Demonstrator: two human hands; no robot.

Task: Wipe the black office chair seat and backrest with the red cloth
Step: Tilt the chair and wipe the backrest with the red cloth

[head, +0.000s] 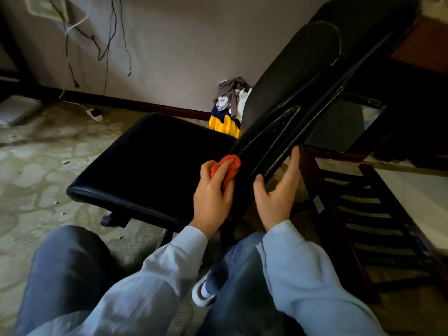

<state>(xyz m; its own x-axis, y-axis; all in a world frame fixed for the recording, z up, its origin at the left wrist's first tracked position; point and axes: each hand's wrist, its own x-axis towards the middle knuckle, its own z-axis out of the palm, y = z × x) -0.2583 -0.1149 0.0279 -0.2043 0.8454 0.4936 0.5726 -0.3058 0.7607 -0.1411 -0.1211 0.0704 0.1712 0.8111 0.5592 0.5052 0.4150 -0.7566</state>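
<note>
The black office chair fills the middle of the view. Its flat seat [155, 163] lies to the left and its backrest [298, 76] leans back toward the upper right. My left hand [213, 195] grips the bunched red cloth [228, 167] and presses it where the seat meets the foot of the backrest. My right hand [276, 192] holds the lower side edge of the backrest, thumb on the front and fingers wrapped behind it.
A heap of clothes [229, 107] lies on the floor against the wall behind the chair. A dark wooden slatted frame [358, 214] stands close on the right. Cables hang down the wall [109, 40]. My knees are at the bottom, over patterned carpet [36, 166].
</note>
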